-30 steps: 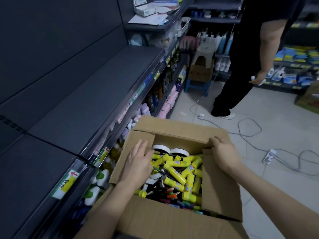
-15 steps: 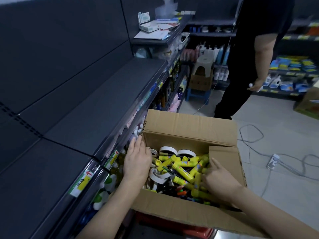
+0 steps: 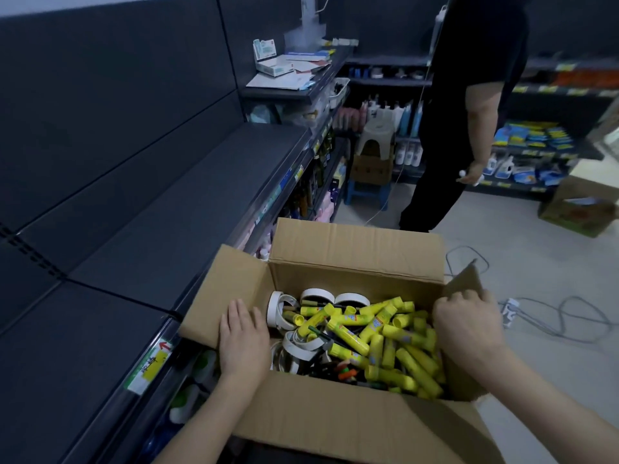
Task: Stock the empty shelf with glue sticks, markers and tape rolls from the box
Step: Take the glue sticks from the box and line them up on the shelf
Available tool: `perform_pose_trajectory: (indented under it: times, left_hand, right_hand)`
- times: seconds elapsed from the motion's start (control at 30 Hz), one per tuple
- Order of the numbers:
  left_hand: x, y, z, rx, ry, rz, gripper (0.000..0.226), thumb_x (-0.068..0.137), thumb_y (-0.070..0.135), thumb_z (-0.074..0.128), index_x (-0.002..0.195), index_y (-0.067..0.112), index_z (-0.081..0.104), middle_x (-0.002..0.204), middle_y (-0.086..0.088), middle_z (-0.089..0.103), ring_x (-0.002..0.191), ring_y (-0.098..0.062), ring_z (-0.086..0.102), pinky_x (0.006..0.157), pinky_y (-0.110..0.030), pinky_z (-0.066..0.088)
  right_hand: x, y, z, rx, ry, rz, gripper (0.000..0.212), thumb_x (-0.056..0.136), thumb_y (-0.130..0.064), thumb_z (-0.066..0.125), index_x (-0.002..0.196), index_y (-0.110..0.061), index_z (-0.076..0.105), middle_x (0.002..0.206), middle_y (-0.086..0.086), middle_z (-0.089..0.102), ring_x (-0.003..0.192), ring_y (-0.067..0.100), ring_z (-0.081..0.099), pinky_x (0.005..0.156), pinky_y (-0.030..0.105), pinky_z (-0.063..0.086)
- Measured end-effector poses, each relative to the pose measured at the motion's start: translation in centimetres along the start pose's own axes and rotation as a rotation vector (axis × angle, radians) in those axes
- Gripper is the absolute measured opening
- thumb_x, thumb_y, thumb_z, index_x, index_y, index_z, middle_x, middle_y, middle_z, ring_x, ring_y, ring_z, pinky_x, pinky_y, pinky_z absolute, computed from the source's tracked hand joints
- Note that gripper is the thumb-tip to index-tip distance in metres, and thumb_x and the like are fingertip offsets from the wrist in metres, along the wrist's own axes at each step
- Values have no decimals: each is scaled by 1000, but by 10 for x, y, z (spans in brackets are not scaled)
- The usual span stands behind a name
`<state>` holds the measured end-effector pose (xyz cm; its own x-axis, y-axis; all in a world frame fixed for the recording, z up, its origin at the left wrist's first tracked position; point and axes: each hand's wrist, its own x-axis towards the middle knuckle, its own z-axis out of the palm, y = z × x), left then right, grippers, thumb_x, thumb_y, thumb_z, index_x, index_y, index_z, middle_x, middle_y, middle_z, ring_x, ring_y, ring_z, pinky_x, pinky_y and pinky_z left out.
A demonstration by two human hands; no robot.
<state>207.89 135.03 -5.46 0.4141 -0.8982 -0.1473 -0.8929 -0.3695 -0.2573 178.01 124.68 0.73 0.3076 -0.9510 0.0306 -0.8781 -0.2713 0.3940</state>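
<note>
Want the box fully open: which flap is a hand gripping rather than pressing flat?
The right flap: the right hand curls over its upper edge. The left hand lies flat on the left flap; nothing touches the far flap.

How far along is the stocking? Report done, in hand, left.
Done: box open, nothing on the shelf yet. In hand: left hand rests on the left flap, right hand grips the right flap. Left: all glue sticks, markers and tape rolls lie in the box.
</note>
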Motion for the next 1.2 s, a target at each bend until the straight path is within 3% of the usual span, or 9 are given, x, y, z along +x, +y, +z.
perform_pose_trajectory:
  times: [0.07,0.13,0.23,0.4,0.63,0.8,1.0,1.1,1.2]
  left_hand:
    - [0,-1,2,-107,15,-3,64,98,39,38,150,7,17,156,-27,6,146,-40,2,118,-50,7]
    - [1,-4,4,-174,13,-4,65,96,45,41,148,11,23,156,-26,8,146,-38,3,116,-52,9]
    - [5,-7,13,-249,17,2,54,94,44,45,139,14,39,157,-24,7,146,-37,3,115,-55,10]
    - [8,-10,29,-373,54,0,36,92,37,50,116,11,59,157,-23,7,146,-35,4,117,-54,9]
    - [4,-10,43,-521,152,-36,36,90,23,56,120,3,62,151,-24,28,140,-37,28,112,-53,25]
    - [3,-8,42,-594,163,-73,38,94,25,47,121,2,61,150,-19,34,133,-36,40,100,-53,41]
    - [-1,-5,43,-640,227,-76,61,84,38,25,114,4,66,144,-20,42,125,-38,47,91,-52,46]
    - [-1,-7,41,-631,205,-71,60,83,38,25,109,6,68,145,-19,42,125,-37,46,90,-52,46]
    - [-3,-8,38,-601,160,-51,43,89,32,37,102,8,70,150,-17,35,132,-36,38,97,-52,43]
  right_hand:
    - [-5,5,11,-37,-154,126,22,81,-19,49,94,-14,66,102,9,67,99,30,56,92,44,34]
    - [-9,9,31,41,-246,187,30,89,-31,45,109,-14,59,118,10,59,112,33,48,94,44,34]
    - [-12,5,60,261,-366,240,51,92,-44,45,127,-7,44,125,14,48,114,36,44,87,40,42]
    - [-21,-13,91,407,-282,314,61,93,-28,47,140,3,23,128,22,39,112,42,43,89,45,43]
    - [-26,-24,114,586,-178,347,67,87,-2,56,143,7,19,131,31,44,110,48,52,86,47,49]
    - [-23,-26,107,641,-189,388,67,95,-11,46,148,-5,7,122,22,46,92,43,61,70,43,47]
    - [-27,-27,96,706,-177,466,65,93,-28,50,147,-14,15,113,20,52,90,44,60,68,44,46]
    - [-29,-27,95,701,-171,469,65,92,-26,49,147,-15,16,113,19,53,88,44,60,68,45,48]
    - [-32,-25,94,705,-179,467,67,93,-27,49,148,-18,12,116,18,50,91,43,60,66,42,44]
